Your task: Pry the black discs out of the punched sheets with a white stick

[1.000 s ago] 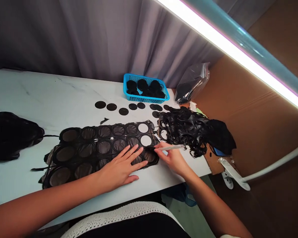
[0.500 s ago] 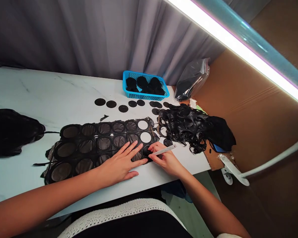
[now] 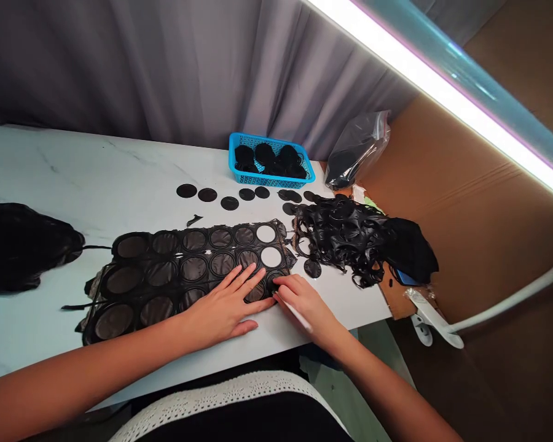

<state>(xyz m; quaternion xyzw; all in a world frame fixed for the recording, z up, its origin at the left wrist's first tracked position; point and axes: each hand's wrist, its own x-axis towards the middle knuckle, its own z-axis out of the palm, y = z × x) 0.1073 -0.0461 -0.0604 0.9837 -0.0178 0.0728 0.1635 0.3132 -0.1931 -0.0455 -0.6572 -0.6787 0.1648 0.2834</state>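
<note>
A black sheet (image 3: 169, 256) marked with rows of ringed circles lies on the white table. My left hand (image 3: 233, 301) rests flat on its right part, fingers spread. Beside those fingertips, my right hand (image 3: 304, 302) pinches a slim pale stick-like tool (image 3: 297, 314), slanting down toward the hand's heel; its working tip is hidden. The right fingertips are at the circle (image 3: 273, 280) in the sheet's near right corner. Just beyond, two circles are open holes (image 3: 271, 258) showing white tabletop.
Loose black discs (image 3: 229, 203) lie behind the sheet. A blue basket (image 3: 271, 179) of black pieces stands at the back, a plastic bag (image 3: 358, 147) beside it. A tangled heap of black cutouts (image 3: 341, 236) is right; black fabric (image 3: 23, 245) left. A lamp tube (image 3: 442, 86) hangs overhead.
My right hand has turned over the corner circle, and the tool now points down toward me instead of up to the right. My left hand stays in place.
</note>
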